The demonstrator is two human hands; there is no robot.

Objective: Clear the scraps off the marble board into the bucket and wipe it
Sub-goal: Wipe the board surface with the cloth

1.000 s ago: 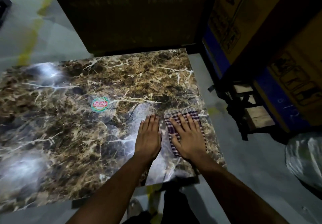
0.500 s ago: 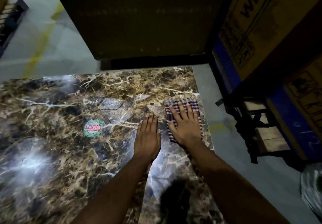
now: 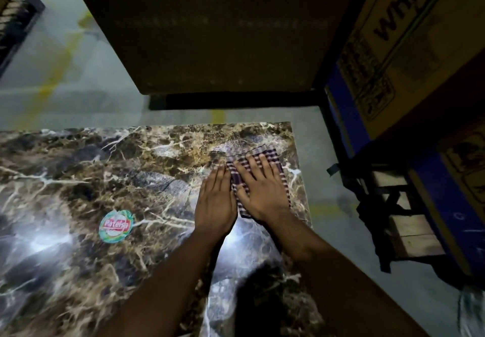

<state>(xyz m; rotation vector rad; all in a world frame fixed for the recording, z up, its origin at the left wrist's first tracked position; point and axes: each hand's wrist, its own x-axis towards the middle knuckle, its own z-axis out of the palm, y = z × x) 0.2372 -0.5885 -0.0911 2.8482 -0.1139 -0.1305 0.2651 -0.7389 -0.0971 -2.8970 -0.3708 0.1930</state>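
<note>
The brown veined marble board (image 3: 78, 179) lies flat on the floor and fills the lower left of the head view. A dark checked cloth (image 3: 276, 157) rests near its far right corner. My right hand (image 3: 262, 192) presses flat on the cloth with fingers spread. My left hand (image 3: 216, 203) lies flat on the bare marble right beside it, touching the cloth's left edge and holding nothing. I see no scraps on the board, and no bucket is in view.
A round green and red sticker (image 3: 115, 226) sits on the marble left of my hands. A big dark cardboard box (image 3: 210, 29) stands beyond the board. Printed boxes (image 3: 393, 35) on a wooden pallet (image 3: 409, 226) line the right side. Grey floor (image 3: 328, 179) runs between.
Both hands have slid the cloth away from me, from the board's near right part toward its far right corner. My head has leaned forward with them.
</note>
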